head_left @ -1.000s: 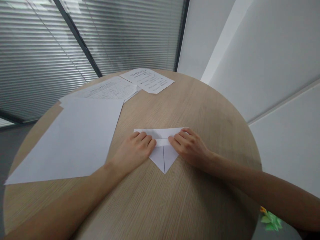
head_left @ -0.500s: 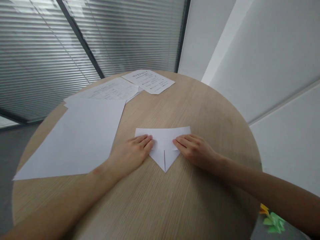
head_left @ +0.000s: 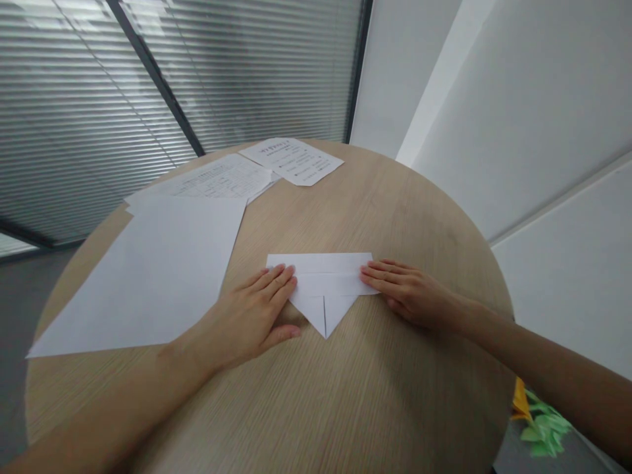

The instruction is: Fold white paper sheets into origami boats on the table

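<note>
Head view: folded paper (head_left: 326, 284) lies beneath fingers (head_left: 273, 279) at either side

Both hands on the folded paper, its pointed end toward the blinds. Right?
Not quite: the head view shows the pointed end toward the camera, away from the blinds. Left hand and right hand are on the folded paper, as you say.

The round, wood-grained table (head_left: 316, 408) carries a folded paper (head_left: 324, 284) near its middle, point toward the near edge. A large blank sheet (head_left: 158, 270) covers much of the left side; printed pages (head_left: 217, 176) and another printed sheet (head_left: 295, 162) lie by the far edge.
</note>
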Demonstrator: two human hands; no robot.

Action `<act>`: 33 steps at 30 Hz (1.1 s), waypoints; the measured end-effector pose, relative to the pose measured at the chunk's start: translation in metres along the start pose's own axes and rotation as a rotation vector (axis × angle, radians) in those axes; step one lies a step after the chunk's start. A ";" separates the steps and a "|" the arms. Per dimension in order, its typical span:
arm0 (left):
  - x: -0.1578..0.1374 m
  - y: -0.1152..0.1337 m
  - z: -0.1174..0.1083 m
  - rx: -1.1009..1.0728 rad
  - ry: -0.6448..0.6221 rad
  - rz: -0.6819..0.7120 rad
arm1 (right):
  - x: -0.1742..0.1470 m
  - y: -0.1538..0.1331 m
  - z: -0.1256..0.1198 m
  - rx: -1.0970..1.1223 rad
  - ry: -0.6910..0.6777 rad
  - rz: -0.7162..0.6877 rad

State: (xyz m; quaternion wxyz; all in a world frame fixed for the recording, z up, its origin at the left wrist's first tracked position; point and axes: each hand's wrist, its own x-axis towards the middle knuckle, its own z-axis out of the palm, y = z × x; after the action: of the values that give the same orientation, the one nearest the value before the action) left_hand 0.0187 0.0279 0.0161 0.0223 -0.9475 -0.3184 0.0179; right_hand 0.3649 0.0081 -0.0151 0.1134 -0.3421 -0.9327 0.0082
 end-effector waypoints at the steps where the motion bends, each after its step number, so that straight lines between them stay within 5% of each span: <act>1: 0.004 0.004 -0.003 0.012 0.005 -0.009 | -0.004 0.001 -0.002 0.012 -0.005 0.024; 9: 0.028 0.038 -0.014 0.011 -0.039 -0.111 | 0.025 -0.015 -0.021 -0.096 -0.068 0.073; 15: 0.030 0.049 -0.010 0.089 -0.079 -0.122 | 0.062 -0.036 -0.001 0.006 -0.061 -0.028; 21: 0.023 0.043 0.002 0.001 -0.006 -0.058 | 0.064 -0.033 0.014 0.108 -0.154 0.003; 33: -0.009 0.014 0.015 -0.041 0.029 -0.015 | 0.035 -0.024 -0.001 0.112 -0.257 0.045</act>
State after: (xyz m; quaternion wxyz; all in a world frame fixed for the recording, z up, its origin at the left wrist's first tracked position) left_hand 0.0193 0.0118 0.0010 0.0079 -0.9455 -0.3256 -0.0027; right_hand 0.3244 0.0121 -0.0049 0.0117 -0.3522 -0.9298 0.1065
